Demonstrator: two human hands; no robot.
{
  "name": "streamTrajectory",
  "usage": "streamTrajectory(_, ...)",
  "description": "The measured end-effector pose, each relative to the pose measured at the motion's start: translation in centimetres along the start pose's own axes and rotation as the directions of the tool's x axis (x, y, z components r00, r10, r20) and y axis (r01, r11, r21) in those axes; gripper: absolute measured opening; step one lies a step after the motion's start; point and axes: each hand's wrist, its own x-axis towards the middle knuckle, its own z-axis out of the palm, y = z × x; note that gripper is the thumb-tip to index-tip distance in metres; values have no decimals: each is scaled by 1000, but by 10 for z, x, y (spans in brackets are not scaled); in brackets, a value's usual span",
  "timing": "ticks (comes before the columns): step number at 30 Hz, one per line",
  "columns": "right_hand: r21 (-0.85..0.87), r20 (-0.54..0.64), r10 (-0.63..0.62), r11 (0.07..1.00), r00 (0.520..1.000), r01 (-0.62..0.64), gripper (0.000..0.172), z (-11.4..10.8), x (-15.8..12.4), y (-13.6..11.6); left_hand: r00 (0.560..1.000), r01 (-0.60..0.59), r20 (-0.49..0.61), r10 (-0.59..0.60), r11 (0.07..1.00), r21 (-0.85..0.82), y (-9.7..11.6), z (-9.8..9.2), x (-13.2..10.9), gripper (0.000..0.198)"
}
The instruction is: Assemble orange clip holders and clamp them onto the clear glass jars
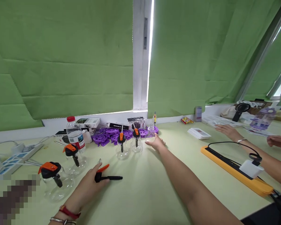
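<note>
Orange and black plastic fills the left grip (90,182): a spout lid (105,177), with fingers and thumb clamped about its body, the black tube jutting out to the right and the orange lever slanting above it. The left arm enters from the bottom edge and angles up and rightward, back of the hand uppermost, a red band (70,212) and a silver bracelet (63,221) at the wrist. The right arm is stretched forward and leftward over the counter (135,200); the right grip (157,143) is apart, its digits spread, one pointing left and one up beside a lidless clear glass jar (150,131). Whether skin meets glass there, I cannot tell. Just left of the right grip stands a lidded glass bottle (136,143), with a second lidded bottle (122,150) beside it. Left of the left grip are two more, a nearer bottle (57,181) and a farther bottle (75,161). Purple plastic parts (100,137) lie beyond both grips. To the right of the right grip are a stack of white cards (199,133), a yellow power strip (236,172) and a co-worker's hand (229,132), palm down.
</note>
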Motion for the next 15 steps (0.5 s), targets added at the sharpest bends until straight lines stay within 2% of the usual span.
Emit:
streamTrajectory(3, -14, -49, 29, 999, 998, -30, 80, 5, 1, 1, 998, -36, 56, 37, 999, -29, 1, -2, -1, 74)
streamTrajectory(7, 170, -106, 28, 985, 994, -10, 77, -2, -1, 12, 997, -24, 66, 28, 998, -62, 3, -6, -1, 56)
streamTrajectory(9, 269, -156, 59, 963, 986, -15, 80, -13, -4, 15, 999, -3, 44, 7, 996, -89, 5, -6, -1, 51)
streamTrajectory(12, 460, -244, 99, 887, 965, 25, 85, -38, -16, 8, 1000, 20, -11, -23, 980, -197, 10, -6, -3, 60)
streamTrajectory(15, 615, -290, 2, 767, 957, 184, 85, -68, -43, -12, 999, -20, -44, 2, 914, -406, 16, -6, -6, 67)
